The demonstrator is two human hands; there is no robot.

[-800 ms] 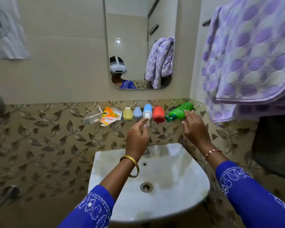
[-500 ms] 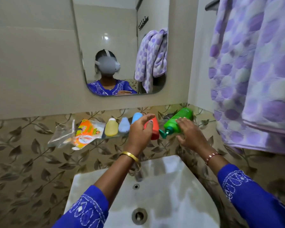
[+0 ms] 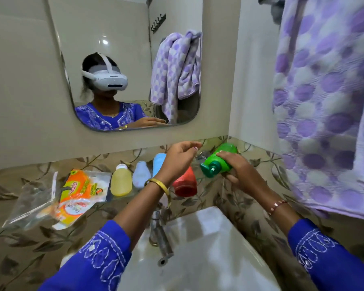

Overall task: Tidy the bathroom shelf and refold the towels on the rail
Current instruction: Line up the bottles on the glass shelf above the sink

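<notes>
A glass shelf (image 3: 122, 198) under the mirror carries a clear plastic bag (image 3: 29, 202), an orange packet (image 3: 80, 194), a yellow bottle (image 3: 121, 181), a pale blue bottle (image 3: 141, 174), a light blue bottle (image 3: 159, 162) and a red bottle (image 3: 185, 184). My right hand (image 3: 237, 171) grips a green pump bottle (image 3: 218, 160) lying tilted at the shelf's right end. My left hand (image 3: 177, 159) hovers above the red bottle with relaxed fingers, holding nothing. A purple-dotted towel (image 3: 324, 101) hangs on the rail at the right.
A white washbasin (image 3: 208, 259) with a metal tap (image 3: 160, 234) sits below the shelf. The mirror (image 3: 124, 59) reflects a person in a headset and a second dotted towel. The leaf-patterned wall corner is just behind the green bottle.
The view has moved closer and tilted up. My left hand has lifted from the red bottle and moved right. My right hand has closed round the green bottle.
</notes>
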